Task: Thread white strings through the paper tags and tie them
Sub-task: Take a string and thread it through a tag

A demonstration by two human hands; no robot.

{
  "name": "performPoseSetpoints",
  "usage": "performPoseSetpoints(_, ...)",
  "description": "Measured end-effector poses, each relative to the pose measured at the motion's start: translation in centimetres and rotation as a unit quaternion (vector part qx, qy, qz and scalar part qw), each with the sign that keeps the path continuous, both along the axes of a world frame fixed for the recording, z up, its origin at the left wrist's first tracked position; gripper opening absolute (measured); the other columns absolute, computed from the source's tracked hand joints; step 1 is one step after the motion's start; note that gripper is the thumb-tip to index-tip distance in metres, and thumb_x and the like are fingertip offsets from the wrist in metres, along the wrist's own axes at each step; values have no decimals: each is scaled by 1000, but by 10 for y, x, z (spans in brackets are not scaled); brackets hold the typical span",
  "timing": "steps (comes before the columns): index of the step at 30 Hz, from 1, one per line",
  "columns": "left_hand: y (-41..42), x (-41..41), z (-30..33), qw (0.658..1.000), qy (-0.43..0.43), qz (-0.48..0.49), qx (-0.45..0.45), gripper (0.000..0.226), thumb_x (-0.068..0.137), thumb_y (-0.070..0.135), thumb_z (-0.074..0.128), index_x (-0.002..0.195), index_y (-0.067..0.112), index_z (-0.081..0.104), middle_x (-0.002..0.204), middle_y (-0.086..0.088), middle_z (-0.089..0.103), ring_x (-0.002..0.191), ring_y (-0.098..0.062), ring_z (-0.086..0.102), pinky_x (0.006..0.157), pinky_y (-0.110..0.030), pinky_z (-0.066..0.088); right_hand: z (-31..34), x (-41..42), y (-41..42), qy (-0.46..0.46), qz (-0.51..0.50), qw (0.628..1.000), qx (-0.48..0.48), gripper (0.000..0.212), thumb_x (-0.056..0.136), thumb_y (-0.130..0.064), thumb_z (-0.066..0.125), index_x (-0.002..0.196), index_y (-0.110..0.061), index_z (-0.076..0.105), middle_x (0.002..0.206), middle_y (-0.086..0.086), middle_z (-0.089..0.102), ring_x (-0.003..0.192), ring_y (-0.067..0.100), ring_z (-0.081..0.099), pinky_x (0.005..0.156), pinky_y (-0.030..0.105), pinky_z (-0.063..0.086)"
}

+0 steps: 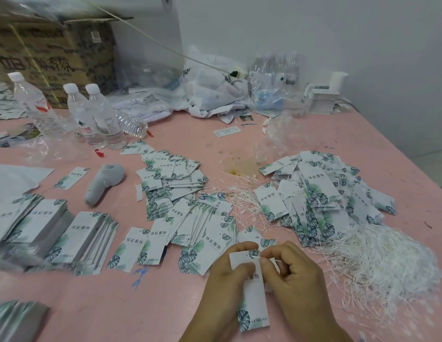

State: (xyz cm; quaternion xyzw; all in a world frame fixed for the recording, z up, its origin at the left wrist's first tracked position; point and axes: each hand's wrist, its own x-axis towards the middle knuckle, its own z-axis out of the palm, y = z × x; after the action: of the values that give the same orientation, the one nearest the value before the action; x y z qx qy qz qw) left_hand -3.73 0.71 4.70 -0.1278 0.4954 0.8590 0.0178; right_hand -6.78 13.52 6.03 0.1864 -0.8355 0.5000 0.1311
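Observation:
My left hand [227, 275] grips a white paper tag with green leaf print [254, 304] near its top edge. My right hand [291, 275] pinches a thin white string [275, 260] at the tag's top corner, by the hole. A big heap of loose white strings [378, 262] lies to the right of my hands. A pile of tags with strings on them [326, 193] sits behind that heap. Plain tags are fanned out [205, 225] just beyond my hands, and more lie in a pile [173, 178] further back.
Neat stacks of tags [84, 238] stand at the left on the pink table [165, 304]. A grey handheld device [104, 183] lies behind them. Water bottles [96, 117], a cardboard box [54, 55] and plastic bags [215, 85] crowd the back edge.

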Motion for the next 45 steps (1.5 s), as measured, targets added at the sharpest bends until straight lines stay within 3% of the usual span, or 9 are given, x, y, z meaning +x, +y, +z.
performPoseSetpoints(2,1,0,0,1000,5,8,18,25,85,-2,61,104,9,71,89,-30,68,77,-35,63,70,-39,53,3,2,-2,4,1,1000,7,10,75,-17,68,74,-26,66,73,-23,55,51,-5,44,52,3,32)
performPoseSetpoints(5,1,0,1,999,16,18,27,25,79,5,69,103,9,72,92,-30,68,80,-37,64,72,-41,54,4,2,-2,1,-8,1000,12,9,73,-19,67,71,-27,64,70,-23,53,51,-4,44,52,3,31)
performPoseSetpoints(9,1,0,-1,999,22,44,-18,28,75,11,75,103,14,72,95,-30,71,80,-37,67,73,-45,56,3,2,0,-21,-24,999,8,11,74,-22,68,69,-29,62,73,-17,59,52,0,48,50,9,37)
performPoseSetpoints(12,0,0,-3,996,18,66,-59,27,72,15,77,97,23,73,90,-23,73,73,-33,68,66,-43,57,2,1,0,-39,-30,999,9,25,77,-9,76,70,-29,62,76,-15,63,60,6,57,55,18,47)
performPoseSetpoints(20,-1,0,-3,988,40,93,-113,37,59,29,84,94,29,72,82,-13,72,64,-22,65,56,-35,54,8,3,-5,-47,-54,997,25,25,74,-11,78,67,-29,63,50,-24,48,49,-1,45,51,6,33)
performPoseSetpoints(25,0,1,-2,987,50,94,-123,37,57,30,84,91,30,72,80,-7,71,64,-17,65,54,-31,53,11,3,-7,-44,-66,996,28,23,74,-14,78,67,-30,63,48,-21,45,48,1,44,52,8,34)
performPoseSetpoints(30,2,1,-1,986,52,93,-131,36,58,30,84,91,29,72,81,-6,71,64,-17,65,55,-32,54,12,3,-7,-44,-65,996,30,27,74,-17,77,85,-35,60,47,-11,37,46,5,39,50,11,32)
performPoseSetpoints(41,4,2,2,986,53,84,-135,35,59,30,84,91,29,71,81,-7,72,65,-18,64,56,-32,54,10,3,-8,-50,-63,996,46,24,74,-16,76,67,-33,60,47,-19,45,47,2,44,49,12,32)
performPoseSetpoints(45,2,3,1,988,55,63,-131,35,63,26,78,97,25,71,79,-9,72,64,-21,64,56,-34,53,11,2,-6,-62,-54,996,30,17,75,-20,73,78,-32,61,46,-13,41,46,6,39,48,14,31)
